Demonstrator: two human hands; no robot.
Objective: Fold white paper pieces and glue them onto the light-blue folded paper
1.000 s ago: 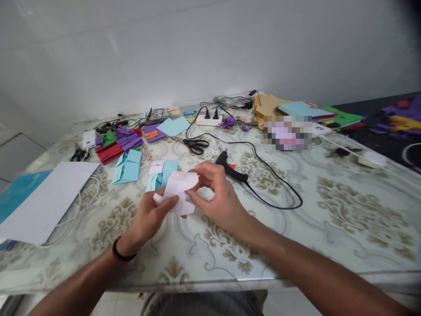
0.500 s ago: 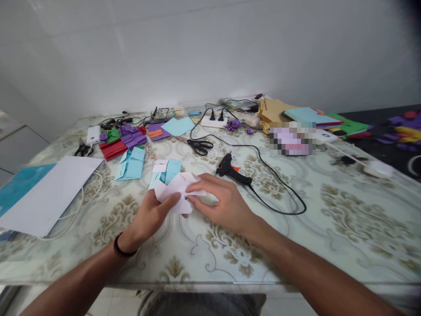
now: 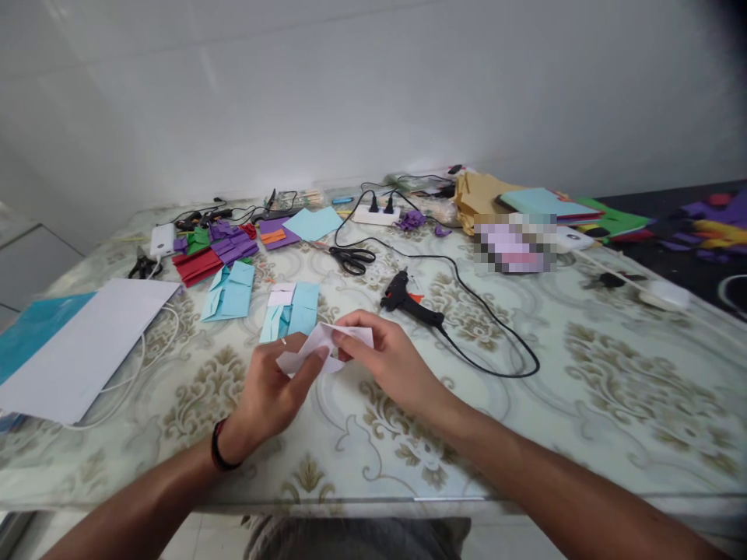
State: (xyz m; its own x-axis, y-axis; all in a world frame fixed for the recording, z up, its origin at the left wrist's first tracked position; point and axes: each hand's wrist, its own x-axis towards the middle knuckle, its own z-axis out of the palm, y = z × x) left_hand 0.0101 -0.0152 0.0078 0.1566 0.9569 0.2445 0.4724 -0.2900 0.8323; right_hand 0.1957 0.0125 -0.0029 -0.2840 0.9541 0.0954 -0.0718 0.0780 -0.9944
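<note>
Two hands (nearly closed) pinch white paper.

A black glue gun lies on a floral-patterned table near black-handled scissors; farther back, toward the wall, I see two plugs in a white power strip.

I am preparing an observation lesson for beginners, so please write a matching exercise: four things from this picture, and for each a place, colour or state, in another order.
Things
1. small white paper
2. glue gun
3. scissors
4. power strip

Descriptions
A. white, with two black plugs in it
B. black, with an orange trigger
C. in the left hand and right hand
D. black and double-looped

Pairs: 1-C, 2-B, 3-D, 4-A
</note>
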